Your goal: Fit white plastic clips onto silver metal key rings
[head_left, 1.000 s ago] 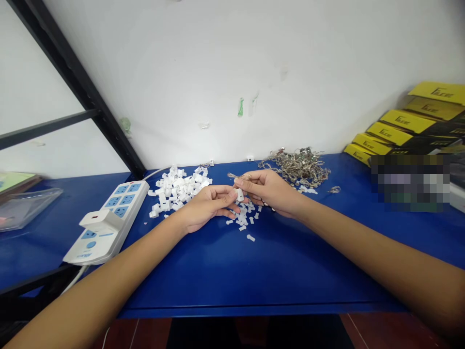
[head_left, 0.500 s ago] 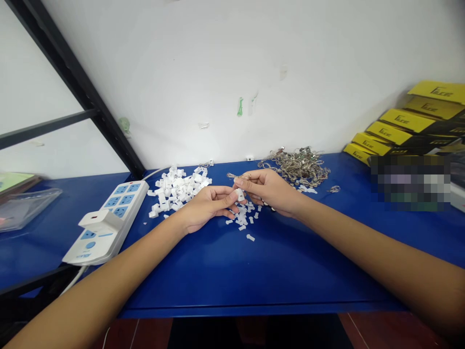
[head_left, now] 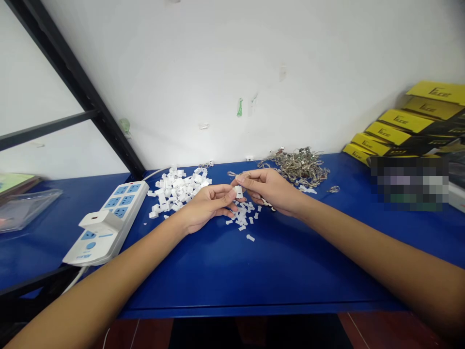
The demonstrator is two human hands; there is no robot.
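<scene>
We see a small white casing (head_left: 238,191) held above the table, pinched between the thumb and fingers of the left hand (head_left: 204,207). We judge it light, stiff plastic, smooth enough to slip, and best held by its opposite sides with its dark slot left uncovered. Just beside it, the right hand (head_left: 271,189) closes its thumb and fingertips on a coil of thin wire (head_left: 233,174). That looks light, soft and springy; we would grip it close to the casing, since its fine strands could kink or snap. Whether wire and casing join, we cannot tell. Below the 2 hands lie flat white pieces (head_left: 242,219). Outward, we find white casings heaped (head_left: 181,186) on the left and tangled wires (head_left: 301,167) on the right, all on the blue table (head_left: 254,276).
</scene>
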